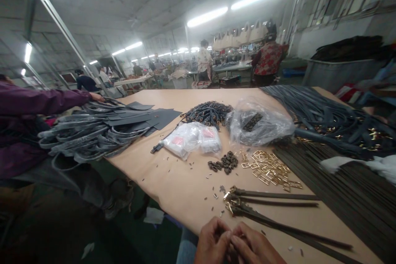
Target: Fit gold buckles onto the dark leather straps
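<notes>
At the table's near edge, my left hand point(213, 240) and my right hand point(254, 244) meet, both closed, thumbs and fingertips pressed together. What they pinch is hidden by the fingers. Just beyond them lie several dark straps point(278, 225) fitted with gold buckles point(229, 207). Farther up is a loose heap of gold rectangular buckles point(269, 167). To its left sits a small pile of dark strap loops point(227, 161). Tiny loose bits point(215, 196) are scattered over the brown tabletop point(173, 189).
Long dark strips point(337, 198) cover the right side, with blue-grey straps point(324, 119) behind them. Plastic bags point(262, 126), white packets point(182, 140) and a strap bundle point(207, 112) stand mid-table. At left, a person in a purple sleeve point(46, 99) touches grey strap pieces point(93, 128).
</notes>
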Demonstrator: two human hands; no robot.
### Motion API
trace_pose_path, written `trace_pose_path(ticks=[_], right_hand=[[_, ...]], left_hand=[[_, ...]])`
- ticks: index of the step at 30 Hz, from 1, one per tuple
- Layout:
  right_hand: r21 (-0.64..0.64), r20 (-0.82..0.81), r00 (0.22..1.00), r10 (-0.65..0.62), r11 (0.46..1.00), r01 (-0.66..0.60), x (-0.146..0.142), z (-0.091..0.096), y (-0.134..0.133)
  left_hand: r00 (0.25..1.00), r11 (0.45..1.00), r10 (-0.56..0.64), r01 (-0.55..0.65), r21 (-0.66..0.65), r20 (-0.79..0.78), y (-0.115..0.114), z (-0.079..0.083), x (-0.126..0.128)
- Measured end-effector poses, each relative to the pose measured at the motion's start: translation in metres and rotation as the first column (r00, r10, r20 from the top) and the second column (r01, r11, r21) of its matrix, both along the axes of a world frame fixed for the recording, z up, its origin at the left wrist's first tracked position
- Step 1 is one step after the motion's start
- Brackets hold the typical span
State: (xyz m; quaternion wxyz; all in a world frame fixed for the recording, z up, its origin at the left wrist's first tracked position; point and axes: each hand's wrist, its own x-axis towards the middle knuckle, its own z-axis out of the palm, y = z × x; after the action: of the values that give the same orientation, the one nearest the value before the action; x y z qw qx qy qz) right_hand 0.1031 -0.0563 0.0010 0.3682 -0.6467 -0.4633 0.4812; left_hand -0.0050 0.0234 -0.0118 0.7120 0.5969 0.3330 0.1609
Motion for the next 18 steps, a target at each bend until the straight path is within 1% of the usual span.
trace_pose_path(ticks=[2, 4, 8, 10, 11, 12, 13, 14, 15, 16, 17, 18], right_hand=[[-0.025, 0.067, 0.998, 0.002, 1.0, -0.001, 0.003, 0.003, 0.001], [-0.042, 0.1, 0.995, 0.018, 0.999, -0.014, 0.008, 0.007, 0.002], [0.013, 0.038, 0.997, 0.069, 0.998, -0.069, 0.023, 0.013, 0.007], [0.037, 0.038, 0.997, 0.066, 0.997, -0.067, 0.033, 0.013, 0.01], [0.041, 0.024, 0.998, 0.059, 0.997, -0.059, 0.038, 0.012, 0.011], [0.039, -0.018, 0.999, 0.043, 0.998, -0.042, 0.042, 0.011, 0.012], [0.03, -0.089, 0.996, 0.017, 0.999, -0.015, 0.047, 0.009, 0.013], [0.011, -0.175, 0.984, -0.013, 1.0, 0.016, 0.051, 0.006, 0.013], [-0.014, -0.256, 0.965, -0.048, 0.999, 0.046, 0.054, 0.004, 0.014], [-0.034, -0.328, 0.941, -0.083, 0.997, 0.076, 0.057, 0.001, 0.014], [-0.044, -0.387, 0.916, -0.107, 0.994, 0.098, 0.059, -0.001, 0.014], [-0.044, -0.431, 0.895, -0.119, 0.993, 0.111, 0.061, -0.003, 0.014]], left_hand=[[0.999, 0.996, 0.037, -0.035, 0.077, -0.028, 0.001, 0.003, 0.0], [0.998, 0.994, 0.053, -0.051, 0.099, -0.015, 0.004, 0.004, 0.002], [0.999, 0.992, -0.021, 0.016, 0.124, 0.034, 0.017, 0.003, 0.012], [0.999, 0.978, -0.043, 0.043, 0.206, -0.006, 0.03, 0.007, 0.02], [0.998, 0.955, -0.035, 0.049, 0.293, -0.053, 0.038, 0.01, 0.025], [0.994, 0.911, -0.013, 0.056, 0.41, -0.107, 0.048, 0.013, 0.03], [0.988, 0.841, 0.013, 0.073, 0.537, -0.155, 0.058, 0.016, 0.036], [0.982, 0.752, 0.036, 0.097, 0.652, -0.188, 0.067, 0.019, 0.042], [0.978, 0.662, 0.046, 0.124, 0.739, -0.205, 0.076, 0.021, 0.049], [0.975, 0.585, 0.04, 0.153, 0.797, -0.216, 0.084, 0.023, 0.057], [0.972, 0.526, 0.021, 0.187, 0.83, -0.232, 0.089, 0.024, 0.065], [0.968, 0.478, -0.004, 0.223, 0.849, -0.252, 0.093, 0.024, 0.075]])
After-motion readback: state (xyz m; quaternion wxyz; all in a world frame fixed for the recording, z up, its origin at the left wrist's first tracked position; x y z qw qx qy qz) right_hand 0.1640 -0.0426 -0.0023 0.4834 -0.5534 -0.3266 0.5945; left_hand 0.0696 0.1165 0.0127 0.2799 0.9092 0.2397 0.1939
